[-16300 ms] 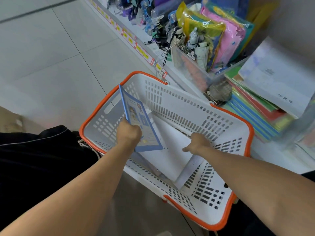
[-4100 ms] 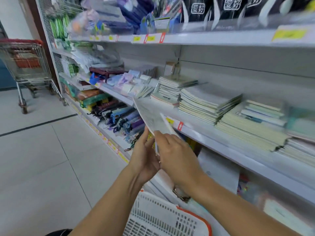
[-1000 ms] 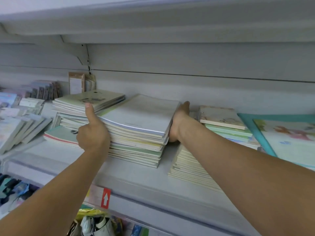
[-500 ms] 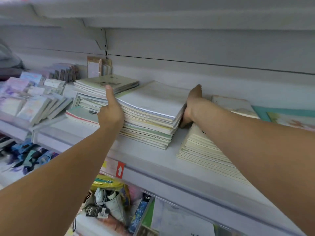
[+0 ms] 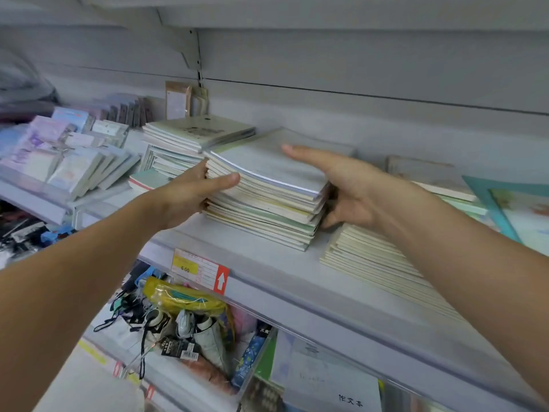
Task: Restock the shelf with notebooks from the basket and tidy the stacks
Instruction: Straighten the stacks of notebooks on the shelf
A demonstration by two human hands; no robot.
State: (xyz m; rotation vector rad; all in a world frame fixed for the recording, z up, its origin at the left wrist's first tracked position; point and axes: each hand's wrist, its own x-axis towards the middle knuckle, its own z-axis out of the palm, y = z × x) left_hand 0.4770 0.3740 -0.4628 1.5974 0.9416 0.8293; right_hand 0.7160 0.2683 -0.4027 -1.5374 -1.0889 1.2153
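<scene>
- The middle stack of notebooks point(image 5: 267, 191) sits on the grey shelf point(image 5: 267, 263), between a taller stack on the left point(image 5: 193, 138) and a lower, cream-edged stack on the right point(image 5: 371, 257).
- The left hand point(image 5: 190, 194) presses against the left side of the middle stack. Its thumb lies along the front edges of the upper notebooks and its fingers are tucked behind the left side; it is not closed around anything.
- The right hand point(image 5: 347, 188) is spread wide at the stack's right side. Its thumb rests flat on the top cover, and the fingers curl down beside the right edges, so the hand brackets the corner without gripping a single notebook.
- The top cover of the middle stack is pale blue-grey, and the upper notebooks bow slightly upward toward the back.
- The edges of the middle stack are uneven, with some notebooks stepping out at the front right corner.
- A price tag point(image 5: 185, 267) with a red arrow label sits on the shelf's front rail, below the left hand.
- Small notepads point(image 5: 71, 162) lean in rows at the far left of the shelf.
- A yellow packet point(image 5: 184, 298) and other goods lie on the lower shelf.
</scene>
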